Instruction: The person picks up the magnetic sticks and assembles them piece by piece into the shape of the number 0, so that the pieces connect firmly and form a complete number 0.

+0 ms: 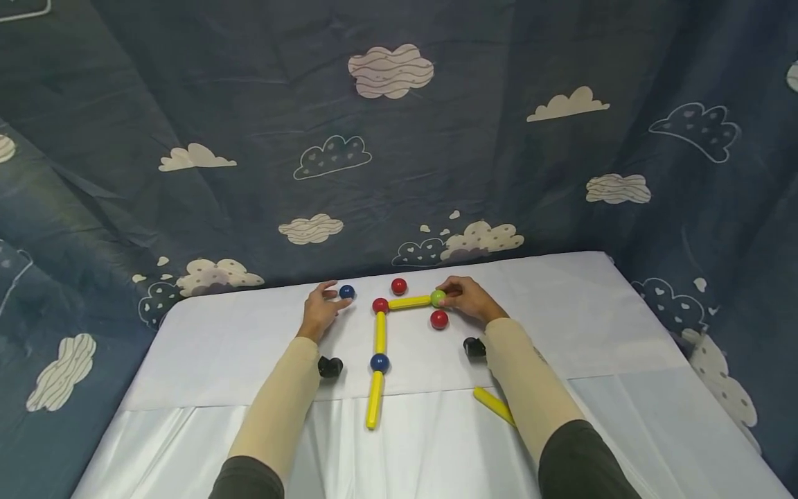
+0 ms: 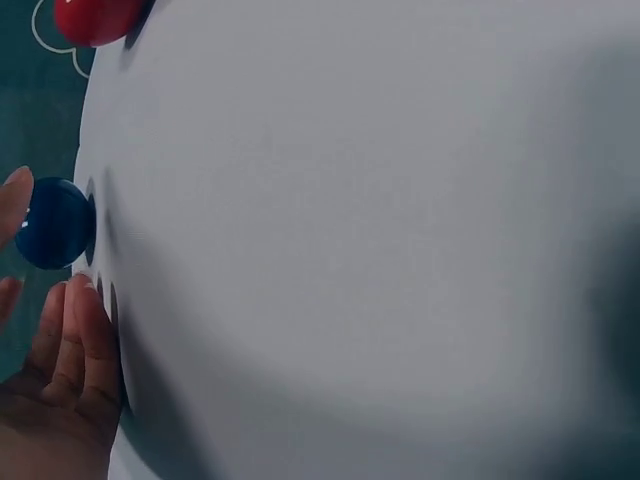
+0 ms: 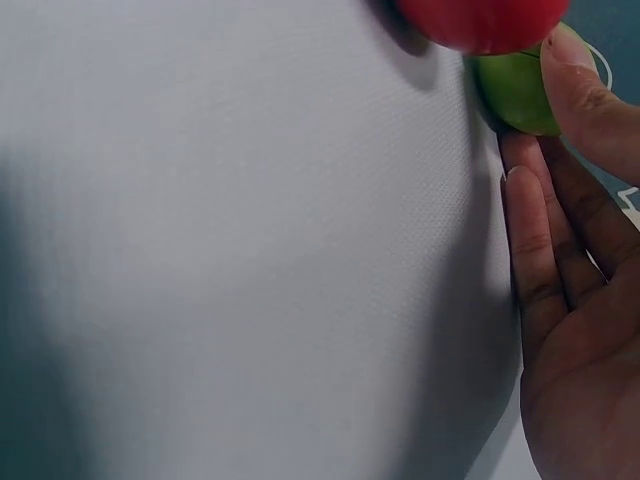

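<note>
My left hand (image 1: 320, 313) is beside a loose blue ball (image 1: 346, 292) at the table's far edge. Its thumb and fingers are spread about the ball without gripping it; a gap shows below the ball (image 2: 53, 225) in the left wrist view. With thumb and fingers, my right hand (image 1: 472, 299) pinches a green ball (image 1: 438, 299) at the right end of a yellow rod (image 1: 409, 303). That rod's left end meets a red ball (image 1: 380, 305). From there another yellow rod (image 1: 381, 333) runs toward me to a blue ball (image 1: 379, 362), followed by a third rod (image 1: 374, 400).
One loose red ball (image 1: 399, 285) lies behind the horizontal rod, and another red ball (image 1: 439, 319) just in front of the green one. A separate yellow rod (image 1: 492, 405) lies partly under my right forearm. A cloud-patterned curtain (image 1: 249, 208) hangs behind the white-covered table (image 1: 623, 312).
</note>
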Demonstrator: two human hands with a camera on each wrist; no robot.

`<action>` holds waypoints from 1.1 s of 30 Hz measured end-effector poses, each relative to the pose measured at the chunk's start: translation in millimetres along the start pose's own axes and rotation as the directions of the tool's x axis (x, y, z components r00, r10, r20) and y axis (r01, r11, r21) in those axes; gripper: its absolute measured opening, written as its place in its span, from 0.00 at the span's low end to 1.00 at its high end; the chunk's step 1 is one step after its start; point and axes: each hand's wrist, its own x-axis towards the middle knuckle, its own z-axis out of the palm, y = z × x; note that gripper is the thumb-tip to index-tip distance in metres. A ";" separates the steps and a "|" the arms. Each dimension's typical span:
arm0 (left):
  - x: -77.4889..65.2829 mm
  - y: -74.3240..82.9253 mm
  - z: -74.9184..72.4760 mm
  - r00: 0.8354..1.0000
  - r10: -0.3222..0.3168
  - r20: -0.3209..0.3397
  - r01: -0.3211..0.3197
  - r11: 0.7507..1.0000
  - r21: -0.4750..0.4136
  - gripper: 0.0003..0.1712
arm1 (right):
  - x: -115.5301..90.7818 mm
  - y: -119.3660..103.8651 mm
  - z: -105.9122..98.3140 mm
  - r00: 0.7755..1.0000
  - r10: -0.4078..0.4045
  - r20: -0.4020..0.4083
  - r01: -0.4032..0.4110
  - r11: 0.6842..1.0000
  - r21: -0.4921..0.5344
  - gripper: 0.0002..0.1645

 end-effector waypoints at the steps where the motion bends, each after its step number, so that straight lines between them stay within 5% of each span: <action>1: 1.0 1.5 0.5 1.000 -0.001 -0.005 0.001 1.000 -0.004 0.38 | -0.1 0.2 -0.9 1.000 -0.009 0.003 0.009 1.000 0.001 0.19; 9: 7.9 -6.6 6.1 0.999 0.044 -0.002 -0.044 0.998 0.051 0.38 | -1.4 3.0 -0.4 1.000 -0.027 0.001 0.027 1.000 -0.004 0.18; 15: 7.9 -1.4 13.3 0.996 0.089 -0.004 -0.087 0.978 0.189 0.30 | -2.5 -0.3 0.5 1.000 -0.009 0.001 0.009 1.000 -0.008 0.18; 21: 10.7 -1.4 9.5 0.987 0.158 0.013 -0.157 0.963 0.221 0.23 | -0.4 -3.6 1.5 1.000 0.004 -0.017 -0.004 1.000 -0.006 0.19; 27: 0.8 -7.2 0.8 0.976 0.215 0.036 -0.218 0.953 0.211 0.22 | 0.6 -2.3 3.7 0.999 -0.032 -0.010 0.032 0.999 -0.001 0.19; 33: -16.9 -9.6 -10.2 0.960 0.243 0.138 -0.270 0.934 0.233 0.23 | 0.8 2.1 2.5 0.999 -0.034 -0.025 0.034 0.999 0.012 0.19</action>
